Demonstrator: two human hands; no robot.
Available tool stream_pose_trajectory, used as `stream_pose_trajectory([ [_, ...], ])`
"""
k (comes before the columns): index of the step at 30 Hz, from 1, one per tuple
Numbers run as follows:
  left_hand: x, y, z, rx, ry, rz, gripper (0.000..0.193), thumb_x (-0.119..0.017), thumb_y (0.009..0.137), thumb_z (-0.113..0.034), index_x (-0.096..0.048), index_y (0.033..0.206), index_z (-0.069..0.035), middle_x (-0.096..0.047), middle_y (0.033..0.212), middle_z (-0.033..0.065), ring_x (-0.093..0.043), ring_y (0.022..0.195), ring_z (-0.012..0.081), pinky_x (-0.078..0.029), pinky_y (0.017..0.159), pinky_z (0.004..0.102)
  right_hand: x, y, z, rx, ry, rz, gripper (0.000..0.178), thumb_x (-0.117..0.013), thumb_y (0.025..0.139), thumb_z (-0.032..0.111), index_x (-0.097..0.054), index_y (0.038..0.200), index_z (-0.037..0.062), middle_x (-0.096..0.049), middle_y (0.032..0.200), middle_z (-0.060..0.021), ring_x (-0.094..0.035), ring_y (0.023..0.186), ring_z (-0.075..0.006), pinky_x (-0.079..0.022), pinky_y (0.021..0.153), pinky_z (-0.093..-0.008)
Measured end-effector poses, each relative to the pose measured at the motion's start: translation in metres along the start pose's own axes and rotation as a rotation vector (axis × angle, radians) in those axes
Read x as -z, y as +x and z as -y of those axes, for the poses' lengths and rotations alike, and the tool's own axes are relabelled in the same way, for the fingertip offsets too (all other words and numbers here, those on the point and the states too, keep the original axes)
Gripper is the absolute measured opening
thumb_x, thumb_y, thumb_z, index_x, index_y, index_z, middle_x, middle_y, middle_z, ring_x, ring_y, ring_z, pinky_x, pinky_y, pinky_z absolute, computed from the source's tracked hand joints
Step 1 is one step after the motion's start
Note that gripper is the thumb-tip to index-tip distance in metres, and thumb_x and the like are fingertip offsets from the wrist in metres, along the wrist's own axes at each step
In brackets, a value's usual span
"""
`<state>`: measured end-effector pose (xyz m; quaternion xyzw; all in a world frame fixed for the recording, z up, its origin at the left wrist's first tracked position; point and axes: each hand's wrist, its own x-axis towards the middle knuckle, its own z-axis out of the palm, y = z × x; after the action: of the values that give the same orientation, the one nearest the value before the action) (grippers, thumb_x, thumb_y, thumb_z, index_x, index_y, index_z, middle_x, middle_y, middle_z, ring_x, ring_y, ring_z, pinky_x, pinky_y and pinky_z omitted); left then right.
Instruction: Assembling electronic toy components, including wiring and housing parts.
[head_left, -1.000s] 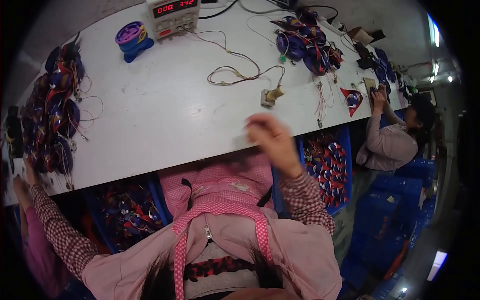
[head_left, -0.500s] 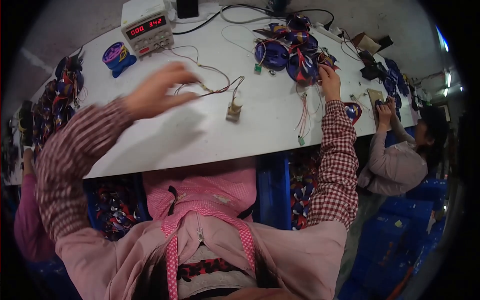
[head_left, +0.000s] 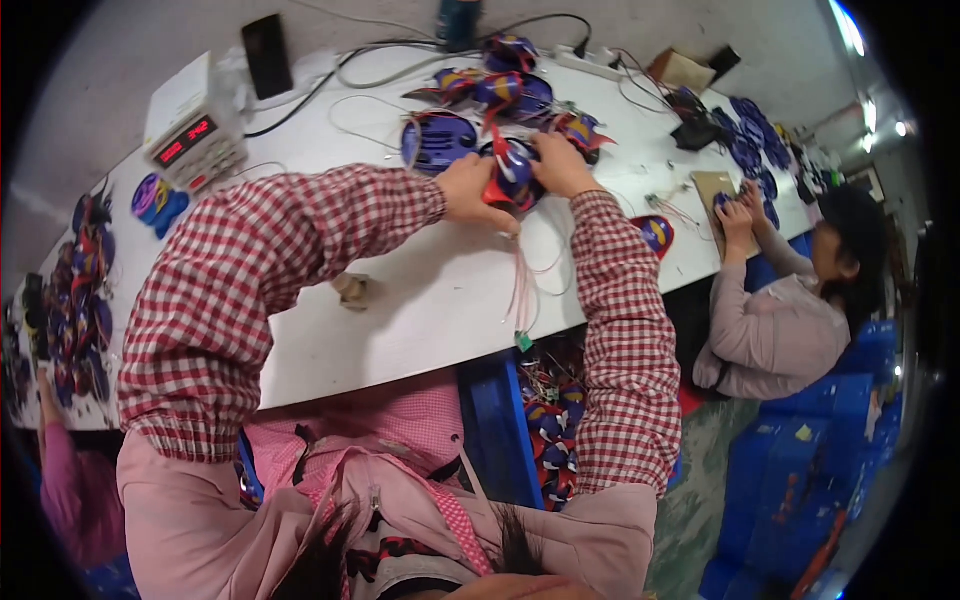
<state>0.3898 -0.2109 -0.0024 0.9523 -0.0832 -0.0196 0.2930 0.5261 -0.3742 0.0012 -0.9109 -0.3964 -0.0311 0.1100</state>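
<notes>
Both of my hands are at a glossy purple, red and yellow plastic shell (head_left: pixel 514 172) on the white table. My left hand (head_left: pixel 470 192) grips its left side, fingers closed at the edge and thumb stretched toward me. On the shell's right side, my right hand (head_left: pixel 562 164) has its fingers curled round the edge, with the fingertips partly hidden. Thin wires (head_left: pixel 523 280) trail from under the shell toward the table's front edge, ending in a small green circuit board (head_left: pixel 524 342). An open purple half shell (head_left: pixel 438 142) lies just left of my hands.
More coloured shells (head_left: pixel 500 90) are heaped behind. A power supply (head_left: pixel 190 125) and a blue and purple spool-like holder (head_left: pixel 158 203) stand at left. A small beige block (head_left: pixel 351 291) sits beneath my left forearm. A co-worker (head_left: pixel 790 300) works at right. Blue bins (head_left: pixel 495 425) are below the table.
My left hand has swept right from the wires at mid-table to the shell and taken hold of it. My right hand stays at the shells. The view has turned right.
</notes>
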Motion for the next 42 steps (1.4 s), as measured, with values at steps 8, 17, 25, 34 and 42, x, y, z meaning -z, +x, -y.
stream_pose_trajectory([
  [8, -0.004, -0.007, -0.027, 0.084, -0.175, -0.227, 0.081, -0.073, 0.058, -0.055, -0.054, 0.109, 0.006, -0.055, 0.105, 0.0252, -0.053, 0.099, 0.0342, -0.043, 0.088, 0.0382, 0.015, -0.030, 0.027, -0.204, 0.363, 0.059, 0.021, -0.060, 0.076, 0.015, -0.066, 0.088, -0.0001, -0.064, 0.091, -0.0222, -0.062, 0.087, -0.0369, -0.049, 0.076, -0.0416],
  [17, 0.038, -0.026, -0.071, 0.166, -0.861, -0.123, 0.054, -0.066, 0.070, -0.029, -0.050, 0.109, 0.005, -0.059, 0.090, 0.0114, -0.058, 0.076, 0.0170, -0.047, 0.069, 0.0296, 0.061, -0.073, 0.032, -0.263, 0.677, 0.044, 0.022, -0.064, 0.079, 0.021, -0.067, 0.084, 0.0000, -0.061, 0.067, -0.0058, -0.054, 0.056, -0.0149, -0.041, 0.051, -0.0286],
  [25, 0.117, -0.095, -0.142, -0.205, -1.224, -0.227, 0.037, -0.062, 0.078, -0.020, -0.053, 0.106, 0.002, -0.061, 0.094, 0.0111, -0.060, 0.087, 0.0194, -0.050, 0.076, 0.0332, 0.116, -0.125, -0.001, -0.499, 1.111, -0.187, 0.023, -0.065, 0.084, 0.025, -0.065, 0.094, 0.0037, -0.051, 0.063, 0.0053, -0.037, 0.045, -0.0020, -0.024, 0.040, -0.0177],
  [34, 0.171, -0.233, -0.108, -0.863, -1.363, -0.168, 0.027, -0.048, 0.091, -0.016, -0.060, 0.109, 0.000, -0.056, 0.118, 0.0169, -0.056, 0.109, 0.0302, -0.045, 0.093, 0.0416, 0.194, -0.175, 0.075, -0.414, 0.902, -0.238, 0.020, -0.065, 0.085, 0.025, -0.063, 0.092, 0.0067, -0.051, 0.064, 0.0074, -0.037, 0.044, -0.0009, -0.024, 0.039, -0.0169],
  [42, 0.128, -0.404, -0.018, -0.268, -1.307, -0.622, 0.052, -0.050, 0.085, -0.008, -0.034, 0.134, 0.001, -0.050, 0.126, 0.0140, -0.049, 0.118, 0.0264, -0.033, 0.105, 0.0401, 0.095, -0.178, 0.218, -0.260, 1.079, 0.264, 0.024, -0.065, 0.084, 0.026, -0.063, 0.089, 0.0031, -0.053, 0.064, 0.0018, -0.041, 0.044, -0.0036, -0.028, 0.037, -0.0177],
])
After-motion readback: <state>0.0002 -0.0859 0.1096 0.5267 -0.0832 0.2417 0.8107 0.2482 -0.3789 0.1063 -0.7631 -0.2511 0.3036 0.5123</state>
